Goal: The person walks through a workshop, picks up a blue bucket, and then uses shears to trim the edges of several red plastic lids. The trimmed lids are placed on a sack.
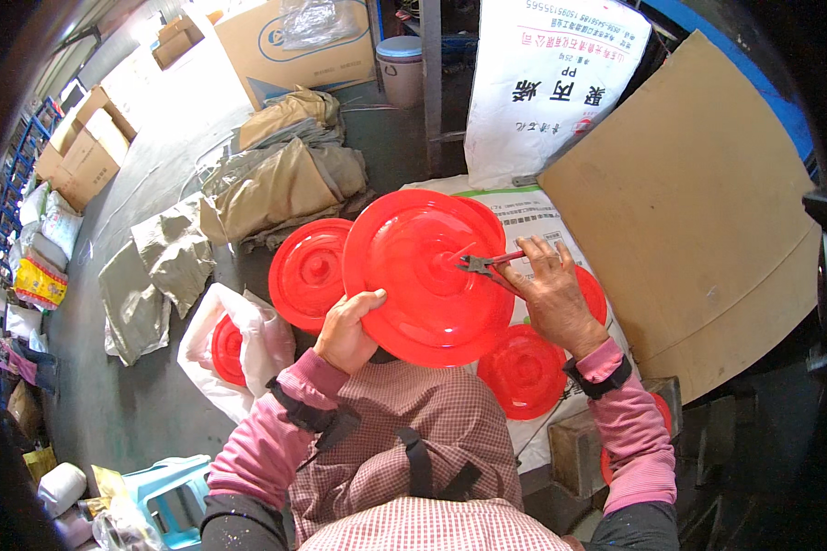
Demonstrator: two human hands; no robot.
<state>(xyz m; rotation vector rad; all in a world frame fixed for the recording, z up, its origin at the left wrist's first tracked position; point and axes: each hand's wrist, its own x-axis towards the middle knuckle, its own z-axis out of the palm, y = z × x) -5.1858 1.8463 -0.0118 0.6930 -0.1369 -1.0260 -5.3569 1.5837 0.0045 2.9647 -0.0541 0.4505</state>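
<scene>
A round red plastic lid [413, 312] is held up in front of me, its near-left rim gripped by my left hand [346, 332] with the thumb on top. Closed around a pair of cutting pliers [480, 265] is my right hand [553, 296]. The pliers' jaws are at a thin red stub [459, 252] sticking up near the lid's centre; I cannot tell whether they touch it. Behind the held lid, more red lids lie about: one on the left [308, 275], one below right [522, 372], and others partly hidden.
A white sack [207, 335] with a red lid inside stands at the left. Large cardboard [689, 211] leans at the right, beside a white printed sack [560, 83]. Crumpled tan sheeting [276, 188] covers floor farther off. A lidded bucket [401, 73] stands behind; a blue plastic stool [170, 496] is lower left.
</scene>
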